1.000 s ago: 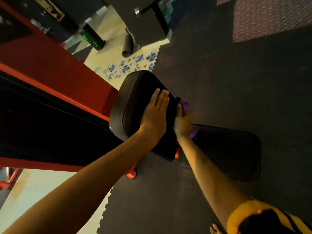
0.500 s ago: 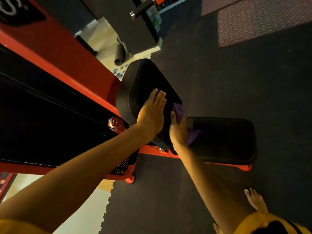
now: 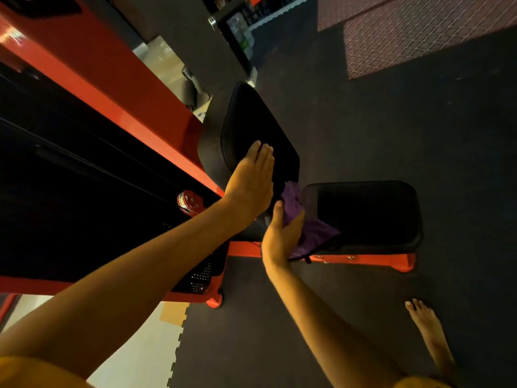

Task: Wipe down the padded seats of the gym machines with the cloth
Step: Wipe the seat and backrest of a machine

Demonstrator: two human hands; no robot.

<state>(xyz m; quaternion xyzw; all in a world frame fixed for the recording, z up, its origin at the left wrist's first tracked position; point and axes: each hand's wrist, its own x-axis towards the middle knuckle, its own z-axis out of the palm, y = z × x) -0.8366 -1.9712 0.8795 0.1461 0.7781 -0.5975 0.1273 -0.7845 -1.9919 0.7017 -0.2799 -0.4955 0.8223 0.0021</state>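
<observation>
Purple cloth (image 3: 313,233) fills the grip of the right hand (image 3: 281,236). The thumb is up and the fingers are wrapped into the fabric, holding it in the gap where the tilted black back pad (image 3: 251,121) meets the flat black seat pad (image 3: 363,214). A loose corner drapes over the seat pad's near edge. The left hand (image 3: 251,180) grips nothing: it lies flat, fingers straight and together, on the back pad's face just above the cloth.

Under the seat pad runs a red rail (image 3: 363,259) with small bolts. Behind the back pad a broad red beam (image 3: 112,88) crosses diagonally, and a round red disc (image 3: 190,203) sits beside the left wrist. The left forearm hides part of the machine's dark body. A bare foot (image 3: 428,331) stands on the dark floor mat (image 3: 363,121), whose jigsaw edge meets pale floor (image 3: 145,354). A diamond-patterned mat (image 3: 419,32) lies far off in the dim room.
</observation>
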